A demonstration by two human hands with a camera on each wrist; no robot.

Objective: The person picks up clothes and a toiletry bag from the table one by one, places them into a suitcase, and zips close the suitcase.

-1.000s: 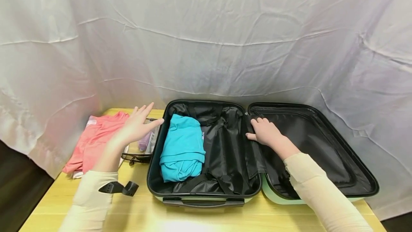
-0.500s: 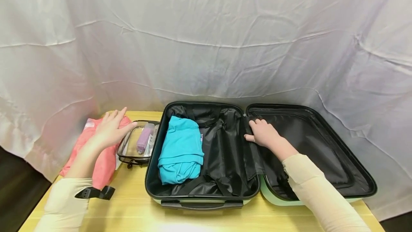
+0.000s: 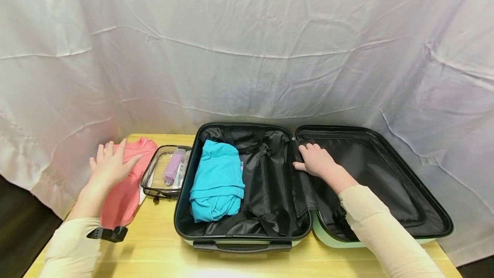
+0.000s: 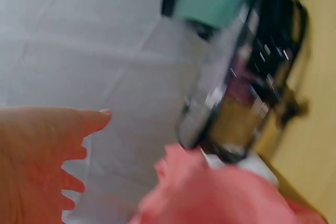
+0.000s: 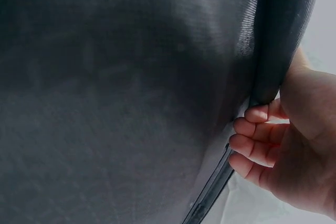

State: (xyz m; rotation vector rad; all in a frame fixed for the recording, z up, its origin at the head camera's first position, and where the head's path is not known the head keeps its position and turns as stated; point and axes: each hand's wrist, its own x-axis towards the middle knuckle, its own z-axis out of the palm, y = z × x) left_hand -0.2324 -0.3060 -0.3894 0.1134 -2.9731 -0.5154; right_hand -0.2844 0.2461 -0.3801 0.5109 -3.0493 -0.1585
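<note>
My left hand [image 3: 108,170] hovers over a pink shirt [image 3: 133,188] at the table's left, fingers spread, nothing in them. In the left wrist view the same hand [image 4: 39,156] is apart from the blurred pink cloth [image 4: 220,198]. A green suitcase with black lining [image 3: 266,175] lies opened flat, a folded turquoise garment [image 3: 218,181] along its left side. My right hand [image 3: 317,161] rests on the black fabric flap [image 3: 306,190] between the two halves. The right wrist view shows its fingers [image 5: 254,148] loosely bent at the lining's edge; the thumb is mostly hidden by black fabric.
Between the pink shirt and the suitcase lies a clear zip pouch [image 3: 155,179] holding a lilac item [image 3: 174,166]. The suitcase's right half [image 3: 370,179] spreads toward the table's right end. Its handle [image 3: 242,247] faces the front. A pale curtain [image 3: 247,55] hangs behind.
My left hand has moved left, from over the pouch beside the suitcase to over the pink shirt, uncovering the pouch. The right hand stays on the flap.
</note>
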